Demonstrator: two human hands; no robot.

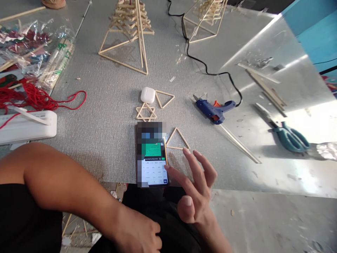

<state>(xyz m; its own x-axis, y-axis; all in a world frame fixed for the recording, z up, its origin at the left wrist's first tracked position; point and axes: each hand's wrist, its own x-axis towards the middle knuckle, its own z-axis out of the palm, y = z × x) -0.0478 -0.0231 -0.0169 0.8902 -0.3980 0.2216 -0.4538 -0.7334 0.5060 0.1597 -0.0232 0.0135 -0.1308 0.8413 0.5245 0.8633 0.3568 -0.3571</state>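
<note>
A smartphone [152, 154] lies at the table's near edge, its screen lit with a chat and a keypad, partly blurred out. My right hand [197, 186] hovers over its right side with fingers apart, the index fingertip at the keypad's edge. My left hand [139, 228] rests on my lap with its fingers curled in; nothing shows in it, though the palm side is hidden. Just beyond the phone are a small six-pointed stick star [146, 113] and a white earbud case [147, 95]. Small stick triangles [178, 138] lie beside them.
A blue hot glue gun [216, 109] with a clear glue stick lies to the right, its black cord running back. Teal-handled scissors [289, 137] lie farther right. Stick pyramids [123, 63] stand behind. Red cord [28, 95], bagged sticks [56, 63] and a white power strip [31, 124] occupy the left.
</note>
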